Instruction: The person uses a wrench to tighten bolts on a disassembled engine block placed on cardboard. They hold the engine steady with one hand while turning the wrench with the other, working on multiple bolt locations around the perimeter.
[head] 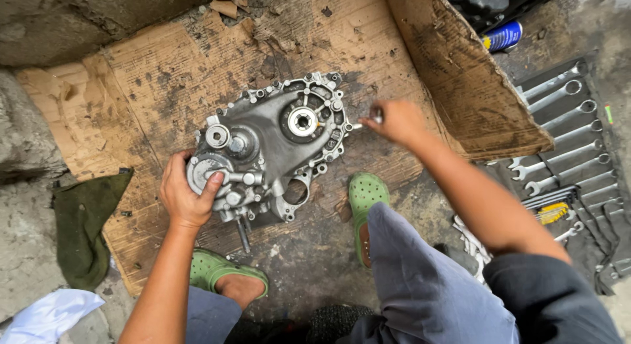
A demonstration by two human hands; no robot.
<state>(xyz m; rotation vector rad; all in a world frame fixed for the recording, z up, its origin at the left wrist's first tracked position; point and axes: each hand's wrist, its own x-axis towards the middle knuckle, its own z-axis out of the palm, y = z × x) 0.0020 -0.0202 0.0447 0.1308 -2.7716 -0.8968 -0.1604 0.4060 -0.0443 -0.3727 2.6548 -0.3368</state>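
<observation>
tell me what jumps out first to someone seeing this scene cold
The grey metal engine casing lying on stained cardboard in the middle grabs the eye first. The left hand grips its lower left end, while the right hand holds a small metal tool at its right edge. Next come the bright green clogs below it and the row of wrenches laid out at far right.

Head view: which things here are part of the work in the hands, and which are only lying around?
In use:
- metal casing, gripped at its near-left end by the left hand
- small tool in the right hand, at the casing's right edge
- cardboard under the casing

Lying about:
- wrench set
- spray can
- green rag
- white cloth
</observation>
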